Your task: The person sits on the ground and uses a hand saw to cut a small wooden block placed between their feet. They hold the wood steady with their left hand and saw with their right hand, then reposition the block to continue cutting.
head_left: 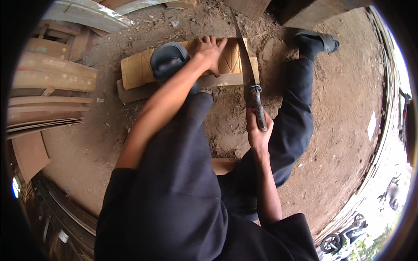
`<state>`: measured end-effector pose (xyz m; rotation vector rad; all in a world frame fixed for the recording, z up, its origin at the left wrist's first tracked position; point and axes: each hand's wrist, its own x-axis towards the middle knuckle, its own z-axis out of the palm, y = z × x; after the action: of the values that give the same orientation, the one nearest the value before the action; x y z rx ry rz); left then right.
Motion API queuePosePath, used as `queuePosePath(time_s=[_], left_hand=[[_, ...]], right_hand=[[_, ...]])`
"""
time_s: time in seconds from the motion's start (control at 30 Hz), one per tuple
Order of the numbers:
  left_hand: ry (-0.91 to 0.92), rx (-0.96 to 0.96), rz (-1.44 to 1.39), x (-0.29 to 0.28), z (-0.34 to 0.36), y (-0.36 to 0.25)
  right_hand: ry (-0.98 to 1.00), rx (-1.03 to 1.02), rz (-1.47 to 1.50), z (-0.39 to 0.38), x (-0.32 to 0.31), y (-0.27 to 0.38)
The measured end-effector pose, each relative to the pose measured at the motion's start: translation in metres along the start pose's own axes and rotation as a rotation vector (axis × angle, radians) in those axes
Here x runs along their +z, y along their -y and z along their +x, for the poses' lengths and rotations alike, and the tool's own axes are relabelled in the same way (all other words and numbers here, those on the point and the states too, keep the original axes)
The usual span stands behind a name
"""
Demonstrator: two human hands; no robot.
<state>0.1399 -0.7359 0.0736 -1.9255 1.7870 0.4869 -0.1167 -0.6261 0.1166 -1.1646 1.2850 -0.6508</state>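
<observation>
A pale wooden block point(137, 71) with dark lines across its top lies crosswise on a longer plank point(226, 79) on the dirt. My left hand point(209, 53) presses on the block with its fingers spread. Beside that hand, my left foot in a dark sandal point(169, 60) stands on the block. My right hand point(260, 128) is closed around the worn handle of a handsaw point(246, 56), where blue cord is tied by the blade. The blade points away from me and passes over the block's right end. Whether its teeth touch the wood I cannot tell.
Stacked boards point(52, 78) fill the left side, with more timber point(65, 213) at the lower left. Large wooden pieces point(320, 11) stand at the far right. My right foot point(313, 43) rests on the dirt floor. A motorcycle point(339, 239) is outside at the lower right.
</observation>
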Motion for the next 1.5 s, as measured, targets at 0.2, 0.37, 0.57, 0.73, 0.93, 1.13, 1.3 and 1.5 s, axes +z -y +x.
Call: queuePosePath(time_s=[0.2, 0.37, 0.57, 0.73, 0.93, 1.13, 1.3, 1.5], left_hand=[[0.121, -0.066, -0.007, -0.001, 0.010, 0.011], [0.085, -0.014, -0.145, 0.015, 0.015, 0.009], [0.052, -0.020, -0.033, 0.025, 0.003, 0.012], [-0.025, 0.024, -0.328, 0.007, -0.035, 0.002], [-0.521, 0.139, -0.845, -0.029, -0.116, 0.068], [-0.258, -0.168, -0.309, 0.080, -0.121, 0.179], [-0.343, -0.244, -0.272, 0.089, -0.086, 0.220], [-0.671, -0.234, -0.431, 0.075, -0.082, 0.162]], right_hand=[[0.022, -0.024, -0.056, 0.018, 0.005, -0.010], [0.025, 0.057, -0.037, 0.023, -0.003, -0.011], [0.032, -0.106, -0.111, 0.024, 0.009, -0.033], [0.020, -0.015, 0.192, 0.026, 0.012, -0.015], [-0.249, -0.103, 0.354, 0.003, -0.010, 0.018], [-0.254, -0.025, 0.255, -0.005, -0.047, 0.020], [-0.334, -0.106, -0.012, -0.006, -0.021, -0.003], [-0.432, -0.110, -0.388, 0.014, -0.010, -0.048]])
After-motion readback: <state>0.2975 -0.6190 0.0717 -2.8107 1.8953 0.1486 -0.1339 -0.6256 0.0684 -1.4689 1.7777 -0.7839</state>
